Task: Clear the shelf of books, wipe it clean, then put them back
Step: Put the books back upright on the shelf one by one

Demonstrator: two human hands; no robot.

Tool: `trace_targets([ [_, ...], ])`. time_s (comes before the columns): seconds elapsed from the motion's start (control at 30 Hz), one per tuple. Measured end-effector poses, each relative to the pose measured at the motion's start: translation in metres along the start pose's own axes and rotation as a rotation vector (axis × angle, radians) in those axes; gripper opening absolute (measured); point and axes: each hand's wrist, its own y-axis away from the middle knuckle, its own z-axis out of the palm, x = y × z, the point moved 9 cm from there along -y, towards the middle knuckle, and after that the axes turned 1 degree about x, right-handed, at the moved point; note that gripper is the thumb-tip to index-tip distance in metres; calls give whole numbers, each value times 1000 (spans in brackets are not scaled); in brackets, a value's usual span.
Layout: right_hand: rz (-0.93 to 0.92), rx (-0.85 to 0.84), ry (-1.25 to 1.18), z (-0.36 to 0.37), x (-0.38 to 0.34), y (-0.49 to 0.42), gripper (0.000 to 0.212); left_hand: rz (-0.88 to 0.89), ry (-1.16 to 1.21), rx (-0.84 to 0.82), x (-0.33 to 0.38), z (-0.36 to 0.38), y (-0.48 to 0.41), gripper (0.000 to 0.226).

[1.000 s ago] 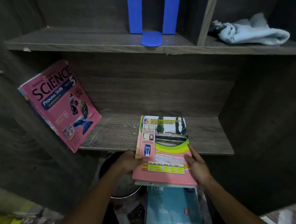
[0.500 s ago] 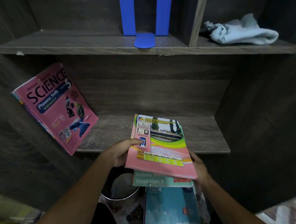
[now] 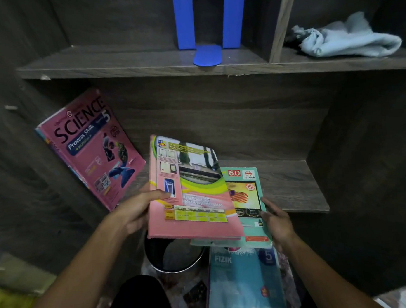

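Your left hand (image 3: pixel 139 209) pinches the pink log book (image 3: pixel 189 190) at its left edge: the thumb lies flat across the cover, and the other fingers go under the book, where you cannot see how they curl. Your right hand (image 3: pixel 277 220) holds the teal book (image 3: pixel 246 198) at its right edge, thumb on the cover and fingers loosely bent along the side; how far they reach beneath is hidden. The pink log book lies on top of the teal one, tilted to the left and overlapping most of it, and both are held in front of the lower shelf (image 3: pixel 288 184), their far ends over its front edge.

Count four books in all: the two in your hands, one Science book (image 3: pixel 91 148) standing on the left end of the lower shelf and leaning against the side wall, and one Fizik book (image 3: pixel 244 281) lying flat below your hands, partly under the teal book.

On the upper shelf (image 3: pixel 122 64) there is one blue bookend (image 3: pixel 205 24) with two uprights, and in the compartment to its right one crumpled pale blue cloth (image 3: pixel 349 40). One dark round bin (image 3: pixel 176 256) with a shiny rim sits under the pink log book, just beside the Fizik book.
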Motion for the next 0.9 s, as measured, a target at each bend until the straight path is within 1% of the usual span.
trace_targets([
  [0.07, -5, 31, 3, 0, -2, 0, 49, 86, -27, 63, 11, -21, 20, 40],
  [0.1, -7, 40, 8, 0, -3, 0, 49, 131, -42, 91, 17, -32, 28, 43],
  [0.17, 0, 40, 17, 3, -4, 2, 49, 242, -81, 155, 32, -55, 45, 57],
  [0.23, 2, 37, 21, 3, -4, 3, 48, 365, -153, 262, 47, -74, 57, 61],
  [0.37, 4, 30, 41, 3, -2, 1, 48, 596, -256, 490, 58, -95, 65, 49],
  [0.47, 3, 19, 64, 2, 1, -2, 48, 725, -342, 746, 51, -102, 68, 45],
  [0.53, 13, 13, 76, 1, 2, -5, 50, 726, -389, 946, 42, -111, 63, 43],
  [0.6, 23, 9, 93, 2, 3, -7, 51, 661, -353, 1048, 33, -126, 46, 48],
  [0.7, 0, 2, 134, 5, 1, -5, 52, 515, -275, 1089, 21, -144, 21, 50],
  [0.83, -12, 9, 168, 6, 1, -6, 53, 431, -378, 1107, 17, -147, 7, 43],
  [0.9, -10, 11, 169, 6, 1, -6, 54, 307, -414, 1129, 12, -152, 3, 46],
])
